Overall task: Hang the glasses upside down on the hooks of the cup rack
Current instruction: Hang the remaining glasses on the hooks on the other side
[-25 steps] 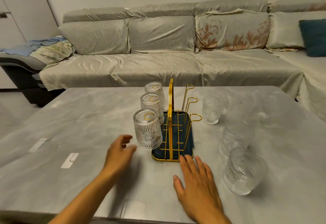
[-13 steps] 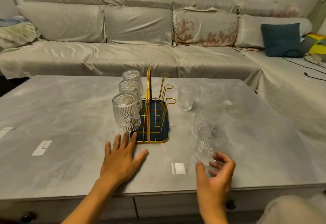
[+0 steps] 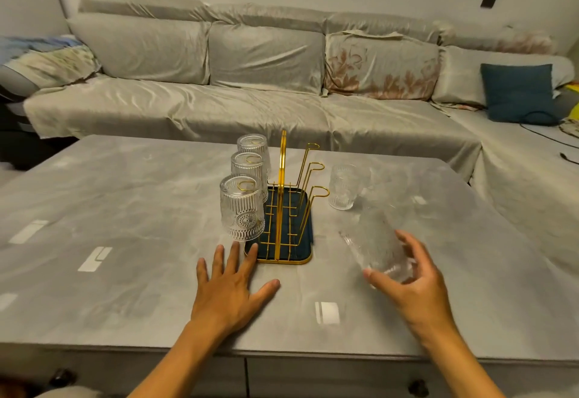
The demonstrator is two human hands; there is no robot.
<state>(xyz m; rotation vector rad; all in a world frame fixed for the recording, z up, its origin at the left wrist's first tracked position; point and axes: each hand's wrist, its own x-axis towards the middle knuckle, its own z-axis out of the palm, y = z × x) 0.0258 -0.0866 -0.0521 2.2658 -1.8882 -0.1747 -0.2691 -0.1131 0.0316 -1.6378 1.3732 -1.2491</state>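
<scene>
A gold wire cup rack (image 3: 283,209) with a dark blue tray stands mid-table. Three ribbed clear glasses hang upside down on its left hooks: a near glass (image 3: 242,208), a middle glass (image 3: 249,167) and a far glass (image 3: 253,146). The three right hooks (image 3: 319,192) are bare. My right hand (image 3: 413,278) is shut on a blurred clear glass (image 3: 377,245), tilted, right of the rack. Another glass (image 3: 344,186) stands upright on the table beyond it. My left hand (image 3: 233,285) lies flat, fingers spread, on the table, fingertips at the rack's near left corner.
The grey marble-look table (image 3: 125,209) has drawers with dark knobs along its near edge. A long covered sofa (image 3: 250,109) runs behind the table and along the right, with a teal cushion (image 3: 518,92) and a cable.
My right hand has closed around the nearest loose glass and tipped it off the table. My left hand moved up flat against the rack's near corner. The camera view shifted.
</scene>
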